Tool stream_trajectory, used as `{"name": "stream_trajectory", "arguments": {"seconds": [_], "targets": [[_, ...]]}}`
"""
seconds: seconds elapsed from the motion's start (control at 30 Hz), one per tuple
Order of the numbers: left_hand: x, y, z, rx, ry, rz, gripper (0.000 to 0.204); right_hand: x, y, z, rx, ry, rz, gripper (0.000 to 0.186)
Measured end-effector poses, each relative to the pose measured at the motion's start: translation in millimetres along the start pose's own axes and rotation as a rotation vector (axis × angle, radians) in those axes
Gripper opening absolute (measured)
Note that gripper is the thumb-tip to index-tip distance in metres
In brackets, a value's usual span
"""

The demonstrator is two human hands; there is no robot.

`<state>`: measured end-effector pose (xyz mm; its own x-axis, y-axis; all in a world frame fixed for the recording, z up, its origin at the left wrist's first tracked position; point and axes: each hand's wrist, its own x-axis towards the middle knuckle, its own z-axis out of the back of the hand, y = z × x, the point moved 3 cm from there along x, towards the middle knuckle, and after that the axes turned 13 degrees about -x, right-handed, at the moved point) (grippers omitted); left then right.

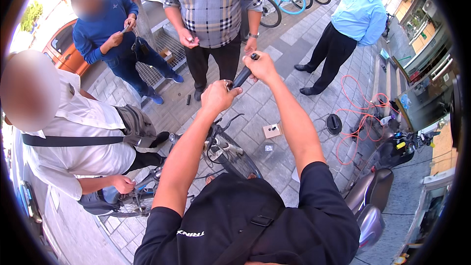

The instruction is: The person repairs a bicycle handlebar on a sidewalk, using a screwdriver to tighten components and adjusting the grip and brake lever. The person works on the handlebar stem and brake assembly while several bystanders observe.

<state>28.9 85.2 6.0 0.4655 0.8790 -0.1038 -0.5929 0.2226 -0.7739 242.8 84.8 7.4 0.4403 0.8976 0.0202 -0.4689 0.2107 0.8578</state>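
Both arms reach forward above a bicycle [234, 153] that stands in front of me. Between my hands, a dark cylindrical tube [242, 76] is held up at a slant. My left hand [217, 96] is closed round its lower end, where a small shiny part shows by the fingers. Higher up, my right hand [261, 67] grips the upper end, and a round black tip sticks out past the thumb. The exact kind of tube cannot be made out.
Several people stand around: one in white [83, 142], one in blue [105, 27], one in plaid [208, 10], one in light blue [358, 14]. On the paving lie a small cardboard box [271, 131], a black reel [333, 124] and an orange hose [346, 132]. A scooter [375, 189] stands right.
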Motion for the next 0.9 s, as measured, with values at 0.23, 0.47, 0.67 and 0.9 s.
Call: {"name": "stream_trajectory", "arguments": {"seconds": [0.23,0.47,0.67,0.9], "targets": [[-1.4,-9.8,-0.1,-0.028,0.018,0.029,0.053,17.9,-20.2,-3.7,0.110,-0.039,-0.072,0.031],[-7.3,-0.3,6.2,-0.006,-0.005,0.010,0.051,6.2,-5.4,-10.9,-0.004,-0.142,0.069,0.031],[-3.4,-10.4,2.2,0.107,0.048,-0.005,0.058,30.5,-60.0,-12.6,-0.028,-0.129,-0.033,0.034],[-22.5,-24.0,17.4,-0.222,-0.042,-0.138,0.054,3.8,29.6,25.8,0.091,-0.199,0.191,0.028]]}}
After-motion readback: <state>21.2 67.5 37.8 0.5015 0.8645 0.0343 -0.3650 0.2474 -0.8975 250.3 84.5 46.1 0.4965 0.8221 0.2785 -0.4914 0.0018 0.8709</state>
